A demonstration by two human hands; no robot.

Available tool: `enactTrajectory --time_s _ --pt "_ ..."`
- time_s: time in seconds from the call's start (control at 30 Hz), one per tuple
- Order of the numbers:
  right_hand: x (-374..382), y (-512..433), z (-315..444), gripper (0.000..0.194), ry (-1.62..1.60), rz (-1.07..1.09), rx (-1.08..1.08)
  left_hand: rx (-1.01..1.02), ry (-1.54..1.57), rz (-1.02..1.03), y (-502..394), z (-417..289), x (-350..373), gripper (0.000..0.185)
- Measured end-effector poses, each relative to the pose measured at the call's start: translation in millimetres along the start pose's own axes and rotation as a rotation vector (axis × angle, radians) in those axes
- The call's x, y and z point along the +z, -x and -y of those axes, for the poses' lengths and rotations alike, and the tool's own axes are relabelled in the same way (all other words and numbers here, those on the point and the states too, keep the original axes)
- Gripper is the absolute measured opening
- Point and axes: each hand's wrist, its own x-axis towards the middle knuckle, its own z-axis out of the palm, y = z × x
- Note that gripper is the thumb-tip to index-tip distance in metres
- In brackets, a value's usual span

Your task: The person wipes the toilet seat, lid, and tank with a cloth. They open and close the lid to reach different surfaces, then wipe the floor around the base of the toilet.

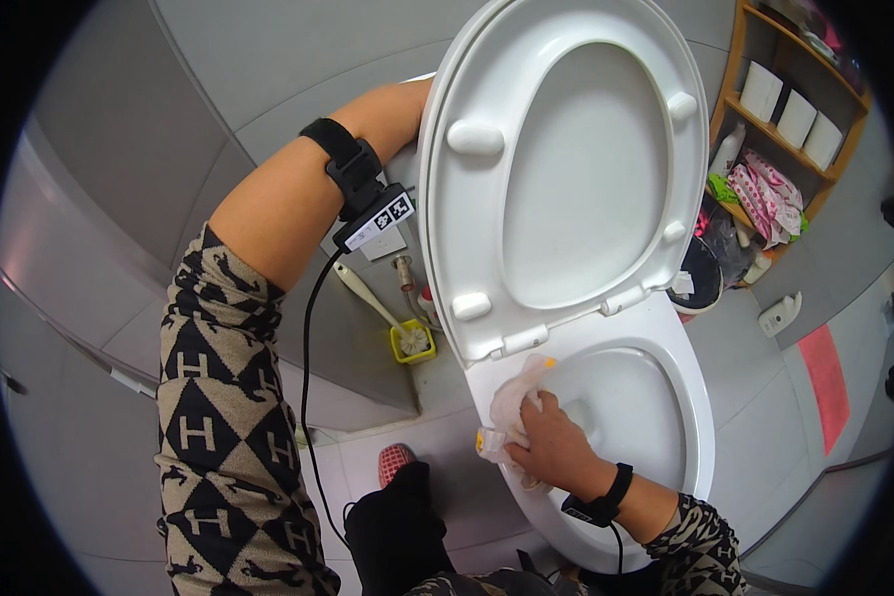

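A white toilet bowl point(704, 439) stands before me, with its seat point(484, 216) and lid point(588, 171) raised. My right hand point(559, 447) presses a crumpled pale pink cloth point(518, 402) with yellow-orange spots against the left part of the bowl's rim. My left forearm reaches up and behind the raised lid; the left hand itself is hidden there. Both arms wear black straps with small cabled devices, the left one point(376, 216) bearing a printed code.
Left of the toilet, a toilet brush point(372, 302) stands in a yellow holder point(433, 350) near a wall pipe point(403, 274). On the right are a wooden shelf point(778, 145) with white rolls, a waste bin point(696, 305) and a white bottle point(780, 314) on the floor.
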Motion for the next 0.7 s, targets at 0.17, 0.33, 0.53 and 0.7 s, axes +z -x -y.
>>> enactTrajectory --time_s 0.17,0.33,0.53,0.7 --pt "2 -1 -3 0.075 -0.015 -0.008 -0.015 0.041 -0.186 0.069 -3 -2 -5 0.044" --pt "4 0 -6 0.073 -0.03 -0.031 -0.043 -0.064 -0.075 0.112 0 -13 -8 0.039" --pt "-1 0 -7 0.067 -0.083 -0.014 -0.038 -0.086 -0.138 0.14 -1 -17 -13 0.039" --pt "-4 -1 -14 0.06 -0.164 -0.005 -0.053 -0.092 -0.134 0.147 -5 -13 -15 0.039"
